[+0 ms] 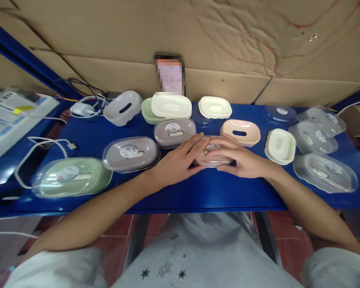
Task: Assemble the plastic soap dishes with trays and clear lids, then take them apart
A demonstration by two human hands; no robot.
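You worked in soft, even, fairly bright light with faint shadows. Glare sat on the clear lids (325,172) at your right and the blue table (198,192). The edges bent and smeared; the phone (169,76) screen was pixelated.

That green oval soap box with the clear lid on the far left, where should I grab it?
Take the green oval soap box with the clear lid by its two long sides, coming down from above. It lies flat on the blue table with its ends pointing left and right, and the domed lid probably gives poor purchase.
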